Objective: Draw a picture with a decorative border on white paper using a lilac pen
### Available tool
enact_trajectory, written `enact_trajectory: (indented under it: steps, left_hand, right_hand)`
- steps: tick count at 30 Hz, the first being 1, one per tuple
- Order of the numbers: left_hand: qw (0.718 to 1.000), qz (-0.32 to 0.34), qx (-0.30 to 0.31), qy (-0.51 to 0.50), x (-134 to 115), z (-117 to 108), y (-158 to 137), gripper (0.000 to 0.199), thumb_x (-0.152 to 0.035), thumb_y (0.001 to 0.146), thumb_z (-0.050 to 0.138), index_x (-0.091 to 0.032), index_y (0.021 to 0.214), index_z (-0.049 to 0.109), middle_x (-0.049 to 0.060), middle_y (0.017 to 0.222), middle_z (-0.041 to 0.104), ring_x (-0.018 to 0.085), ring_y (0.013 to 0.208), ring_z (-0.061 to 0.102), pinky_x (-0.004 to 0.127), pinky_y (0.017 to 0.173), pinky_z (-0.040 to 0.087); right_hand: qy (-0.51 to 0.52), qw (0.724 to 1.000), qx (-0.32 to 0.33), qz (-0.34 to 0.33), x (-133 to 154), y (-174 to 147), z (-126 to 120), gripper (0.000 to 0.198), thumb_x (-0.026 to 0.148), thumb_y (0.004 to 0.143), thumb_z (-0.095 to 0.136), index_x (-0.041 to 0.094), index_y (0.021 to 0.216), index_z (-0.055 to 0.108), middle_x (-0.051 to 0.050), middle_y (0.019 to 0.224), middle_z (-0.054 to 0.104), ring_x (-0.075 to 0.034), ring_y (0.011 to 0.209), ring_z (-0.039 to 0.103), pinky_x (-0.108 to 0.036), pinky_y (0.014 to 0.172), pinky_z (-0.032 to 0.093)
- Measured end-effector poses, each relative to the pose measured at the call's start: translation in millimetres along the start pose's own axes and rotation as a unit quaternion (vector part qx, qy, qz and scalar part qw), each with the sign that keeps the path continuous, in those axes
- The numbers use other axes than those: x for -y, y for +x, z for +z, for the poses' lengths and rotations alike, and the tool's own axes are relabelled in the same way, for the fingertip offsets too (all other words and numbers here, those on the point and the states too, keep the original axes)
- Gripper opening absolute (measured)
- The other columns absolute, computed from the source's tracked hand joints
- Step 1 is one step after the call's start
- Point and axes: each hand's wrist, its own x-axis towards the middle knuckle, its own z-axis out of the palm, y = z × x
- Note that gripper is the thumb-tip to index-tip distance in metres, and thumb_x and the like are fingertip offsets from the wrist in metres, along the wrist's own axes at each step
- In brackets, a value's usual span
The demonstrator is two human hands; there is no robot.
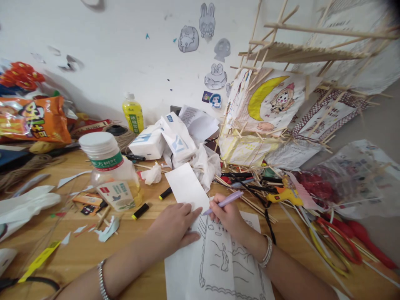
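Note:
My right hand (229,218) is closed around a purple pen (227,200), its tip down at the paper near my left fingertips. Fingers stretched out, my left hand (178,225) lies flat and presses on the paper. Below both hands is a white drawing sheet (218,266) with black line drawings and a wavy drawn border. A blank white strip of paper (184,183) reaches away from me past my left fingers. Whether the strip and the drawing sheet are one piece is hidden by my hands.
A plastic jar (114,175) and a black marker cap (140,211) stand left of my hands. Tissue packs (176,137) and crumpled tissue lie behind. At right are a stick frame with drawings (268,104), a yellow glue gun (286,193) and red-handled scissors (340,241).

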Motion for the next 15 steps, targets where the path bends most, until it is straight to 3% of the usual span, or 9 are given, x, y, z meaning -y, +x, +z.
enact_trajectory:
  steps: [15]
  left_hand:
    - [1.0,-0.003,0.0,-0.012,0.8,1.9,-0.5,0.05,-0.036,0.087,0.062,-0.014,0.13,0.052,0.011,0.097,0.061,0.028,0.086,0.06,0.039,0.077,0.047]
  right_hand:
    - [0.01,1.0,0.001,0.004,-3.8,0.5,-0.1,0.026,0.029,0.089,0.047,0.021,0.064,0.043,0.005,0.053,0.051,-0.009,0.045,0.042,-0.02,0.044,0.034]
